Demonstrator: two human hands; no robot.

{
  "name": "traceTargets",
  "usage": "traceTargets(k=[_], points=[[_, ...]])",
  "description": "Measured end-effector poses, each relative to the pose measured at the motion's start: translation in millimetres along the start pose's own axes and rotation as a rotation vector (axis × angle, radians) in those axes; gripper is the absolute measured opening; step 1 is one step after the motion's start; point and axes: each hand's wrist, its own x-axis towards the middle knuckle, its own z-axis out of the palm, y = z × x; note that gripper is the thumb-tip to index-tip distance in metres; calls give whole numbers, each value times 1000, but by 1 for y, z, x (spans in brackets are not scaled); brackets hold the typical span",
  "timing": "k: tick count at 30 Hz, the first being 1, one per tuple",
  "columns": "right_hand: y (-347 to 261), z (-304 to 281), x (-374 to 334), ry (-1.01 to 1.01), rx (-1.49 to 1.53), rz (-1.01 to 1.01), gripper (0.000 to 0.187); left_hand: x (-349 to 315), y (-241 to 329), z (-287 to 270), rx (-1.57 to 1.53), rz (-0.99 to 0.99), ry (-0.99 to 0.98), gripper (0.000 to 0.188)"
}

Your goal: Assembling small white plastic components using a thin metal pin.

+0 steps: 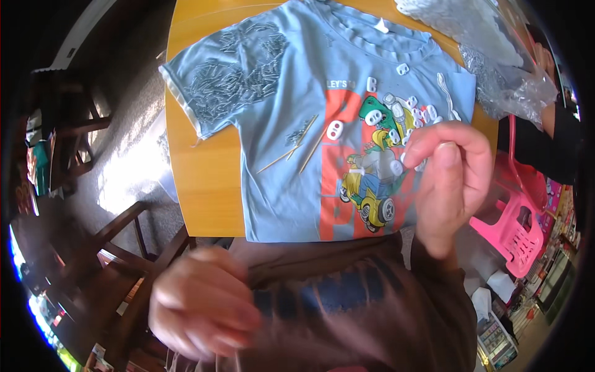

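Observation:
My right hand (pixel 451 177) is raised over the lower right of a light blue T-shirt (pixel 273 204), its thumb and index finger pinched together. Whatever is between those fingertips, if anything, is too small to make out. Low at the left, over my lap, my left hand (pixel 201 304) is smeared by motion, so its fingers are unclear. Small white two-holed plastic pieces (pixel 334 129) lie scattered on the printed front, several of them close to my right fingertips. Thin wooden sticks (pixel 313 149) rest left of the print beside a few small metal pieces (pixel 296 136).
A dense pile of small metallic pieces (pixel 238 77) covers the left sleeve. The shirt lies on a yellow wooden table (pixel 207 180). Clear plastic bags (pixel 502 68) sit at the far right, near another person's hand (pixel 545 62). A pink plastic chair (pixel 517 232) stands right, a dark wooden chair (pixel 130 248) left.

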Motion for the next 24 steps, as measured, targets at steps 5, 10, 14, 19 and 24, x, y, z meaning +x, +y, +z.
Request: traceTargets(k=[5,10,14,19,24], points=[[3,-15,-4,-11,40,-13,17,23,1,34,-311,-123,-331,36],[6,-21,-7,0,30,88,17,31,-2,37,-371,-157,-401,28],[4,-11,-1,-54,138,94,16,32,-2,28,-294,45,-358,23],[17,-20,-4,-57,45,123,15,48,-52,21,1021,-121,-315,31],[20,-16,-3,-26,69,120,15,52,-85,13,1305,-72,-482,23]])
